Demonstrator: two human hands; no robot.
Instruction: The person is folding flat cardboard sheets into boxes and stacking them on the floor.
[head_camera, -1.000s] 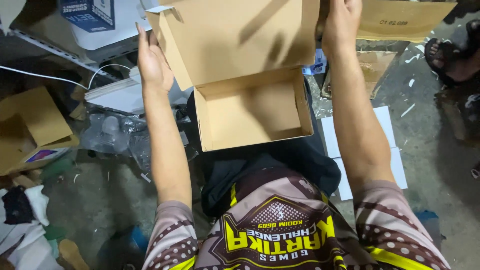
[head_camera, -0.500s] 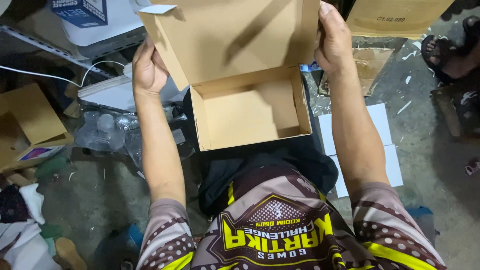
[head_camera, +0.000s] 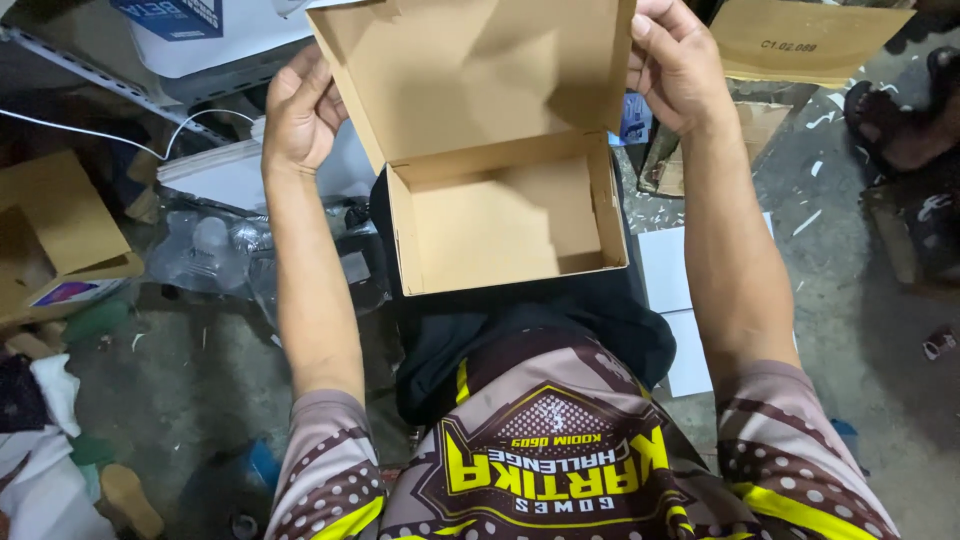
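Two bare hands held an open brown cardboard box (head_camera: 500, 200) over the lap.
The left hand (head_camera: 300, 110) and right hand (head_camera: 675, 65) each gripped a side edge of its raised lid; the tray sat empty.

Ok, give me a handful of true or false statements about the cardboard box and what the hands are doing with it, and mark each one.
1. The cardboard box is open and nothing lies inside it. True.
2. The left hand is at the left edge of the raised lid. True.
3. The right hand rests flat on the floor. False: it holds the lid's right edge, up at the top of the view.
4. The box is made of blue plastic. False: it is plain brown cardboard.
5. White flat sheets lie on the floor to the right of the box. True.
6. The lid is folded shut over the tray. False: it stands up, open.
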